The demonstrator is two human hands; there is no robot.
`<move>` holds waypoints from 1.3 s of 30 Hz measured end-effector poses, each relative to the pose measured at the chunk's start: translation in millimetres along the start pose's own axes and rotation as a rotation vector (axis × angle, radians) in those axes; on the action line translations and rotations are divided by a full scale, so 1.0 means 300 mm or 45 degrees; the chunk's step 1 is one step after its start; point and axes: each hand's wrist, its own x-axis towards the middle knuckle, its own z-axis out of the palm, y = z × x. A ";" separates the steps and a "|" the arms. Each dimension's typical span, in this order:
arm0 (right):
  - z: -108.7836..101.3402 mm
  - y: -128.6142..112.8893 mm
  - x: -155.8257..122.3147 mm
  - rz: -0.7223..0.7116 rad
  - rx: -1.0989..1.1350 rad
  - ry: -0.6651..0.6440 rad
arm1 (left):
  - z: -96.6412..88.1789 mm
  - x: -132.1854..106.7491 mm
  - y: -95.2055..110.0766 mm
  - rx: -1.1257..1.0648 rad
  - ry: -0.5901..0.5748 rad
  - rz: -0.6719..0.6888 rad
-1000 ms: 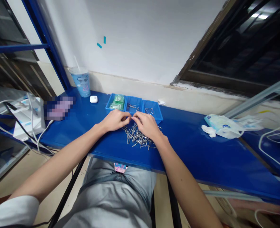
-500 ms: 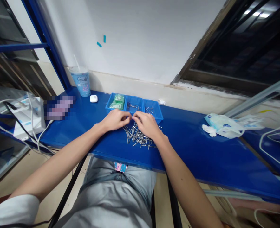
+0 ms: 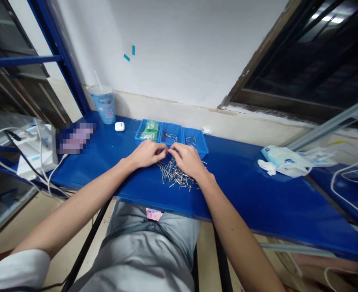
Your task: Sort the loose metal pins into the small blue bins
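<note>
A heap of small metal pins [image 3: 175,176] lies on the blue table [image 3: 242,190] in front of me. My left hand [image 3: 146,154] and my right hand [image 3: 187,159] meet fingertip to fingertip just above the heap's far edge, both pinched on a thin metal pin [image 3: 167,151] between them. Behind the hands stands a row of three blue trays [image 3: 171,138]: the left one holds green bags [image 3: 150,131], and a few pins lie in each of the other two.
A blue cup with a straw [image 3: 103,103] and a small white case [image 3: 119,127] stand at the back left. White boxes with cables [image 3: 34,150] lie at the left edge. A tissue pack [image 3: 284,162] and white cables lie to the right.
</note>
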 end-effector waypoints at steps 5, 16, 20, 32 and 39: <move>-0.002 -0.004 0.000 0.005 0.003 -0.006 | -0.001 0.000 0.001 0.001 0.006 -0.003; 0.000 -0.001 0.002 0.005 0.004 -0.007 | 0.001 0.000 -0.003 0.016 0.010 0.005; -0.004 -0.004 0.002 0.007 0.004 -0.009 | 0.001 0.000 -0.003 0.009 0.008 0.000; -0.007 -0.008 0.001 0.011 0.005 -0.011 | 0.001 0.001 -0.003 0.012 0.007 0.006; -0.005 -0.008 0.001 0.006 0.001 -0.006 | 0.004 0.000 -0.007 0.005 0.006 0.003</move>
